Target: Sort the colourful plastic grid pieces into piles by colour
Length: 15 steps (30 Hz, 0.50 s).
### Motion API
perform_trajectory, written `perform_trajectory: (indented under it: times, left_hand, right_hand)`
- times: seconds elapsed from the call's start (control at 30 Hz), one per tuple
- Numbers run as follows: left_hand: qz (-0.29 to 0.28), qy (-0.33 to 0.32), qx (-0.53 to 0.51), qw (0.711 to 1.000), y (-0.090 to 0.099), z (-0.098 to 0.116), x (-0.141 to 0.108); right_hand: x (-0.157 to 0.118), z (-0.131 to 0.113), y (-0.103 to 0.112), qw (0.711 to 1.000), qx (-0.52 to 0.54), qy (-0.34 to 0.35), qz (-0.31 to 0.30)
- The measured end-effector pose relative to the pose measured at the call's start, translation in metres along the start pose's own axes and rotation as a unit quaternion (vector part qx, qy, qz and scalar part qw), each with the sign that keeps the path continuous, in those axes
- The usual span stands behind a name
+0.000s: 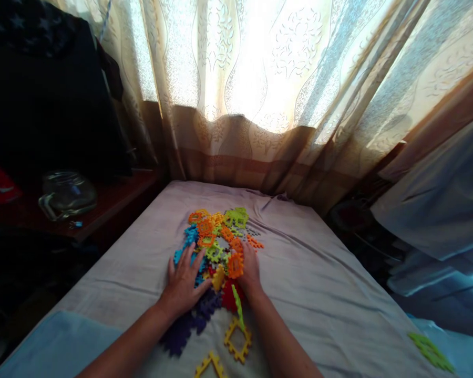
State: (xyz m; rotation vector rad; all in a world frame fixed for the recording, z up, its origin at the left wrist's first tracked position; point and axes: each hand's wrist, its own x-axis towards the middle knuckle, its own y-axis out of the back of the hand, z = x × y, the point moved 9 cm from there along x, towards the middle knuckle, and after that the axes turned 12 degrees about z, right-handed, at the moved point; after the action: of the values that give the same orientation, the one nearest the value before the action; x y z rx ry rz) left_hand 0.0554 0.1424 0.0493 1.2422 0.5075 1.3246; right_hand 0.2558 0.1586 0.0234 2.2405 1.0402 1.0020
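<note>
A heap of toothed plastic interlocking pieces in several colours lies on the sheet before me. My left hand [184, 283] is open, its fingers spread over the left side of the heap, touching blue pieces [191, 234] and near dark purple pieces [181, 333]. My right hand [251, 270] rests on edge along the heap's right side, its visible fingers stretched out. Beside its palm stands an orange frame piece [235, 266], which partly hides the fingers. A red piece [228, 295] and a tilted lime-green piece [237, 304] lie by my right wrist. Yellow-green pieces [236, 216] top the far end.
A yellow diamond-shaped frame [237, 341] and another yellow piece [211, 366] lie nearer me. One green piece [431, 352] is far right on the bed [311, 273]. At left, a dark table [114, 202] holds a glass jug [69, 193]. Curtains [236, 136] hang behind.
</note>
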Motion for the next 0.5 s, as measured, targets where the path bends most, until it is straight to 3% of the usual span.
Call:
perform_trajectory:
  times: [0.1,0.17,0.23,0.37,0.43,0.5]
  left_hand:
    - [0.031,0.048,0.025,0.998,0.015,-0.025,0.007]
    - [0.046,0.022,0.024,0.998,0.021,-0.026,-0.004]
    - [0.054,-0.064,0.02,0.996,0.016,-0.012,-0.027]
    - [0.039,-0.277,0.025,0.96,-0.023,0.032,-0.093]
    - [0.046,-0.357,0.021,0.933,-0.037,0.048,-0.115]
    - [0.015,-0.373,-0.001,0.928,-0.044,0.053,-0.118]
  right_hand:
    - [0.024,-0.024,-0.013,0.996,0.066,0.057,-0.001]
    - [0.053,-0.028,-0.015,0.996,0.057,0.074,-0.008]
    - [0.09,-0.019,-0.016,0.999,0.003,0.048,-0.025]
    - [0.146,0.011,-0.032,0.99,-0.105,-0.052,-0.079]
    - [0.152,0.01,-0.047,0.987,-0.11,-0.055,-0.099]
    - [0.142,-0.002,-0.064,0.987,-0.102,-0.032,-0.123]
